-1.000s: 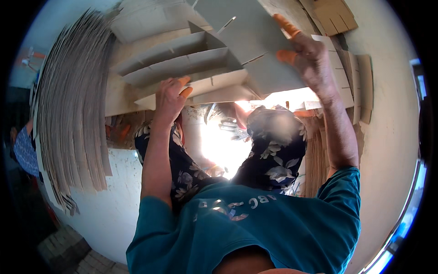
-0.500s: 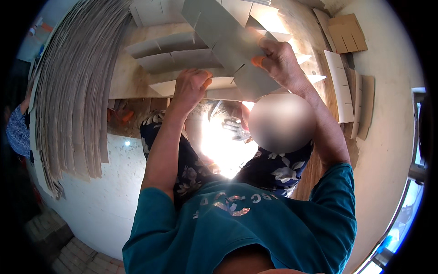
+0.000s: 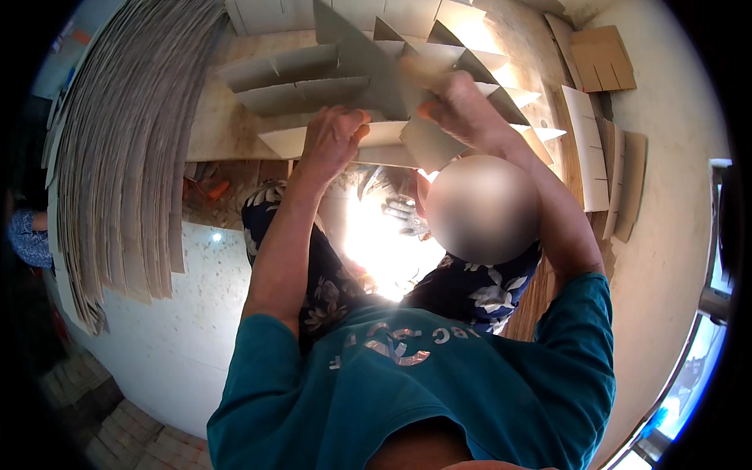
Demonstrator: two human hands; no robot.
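Note:
Slotted cardboard strips (image 3: 301, 95) stand on edge across the work table, crossed by other strips to form a grid of cells. My left hand (image 3: 335, 139) is closed on the nearest strip (image 3: 286, 143), its fingers curled over the top edge. A long diagonal cardboard strip (image 3: 364, 59) sits across the others, with my right hand (image 3: 462, 110) pinching its upper edge. The right fingers are smeared by motion. Orange covers show on fingertips of both hands.
A tall stack of cardboard sheets (image 3: 129, 157) fills the left. More slotted pieces (image 3: 583, 145) lean along the right wall, with a brown piece (image 3: 601, 59) farther back. Another person's patterned sleeve (image 3: 30, 239) shows at the far left. Bright light glares between my knees.
The diagonal strip has gone down among the standing strips, and crossing strips on the right now show. My right hand has shifted slightly left; my left hand has barely moved.

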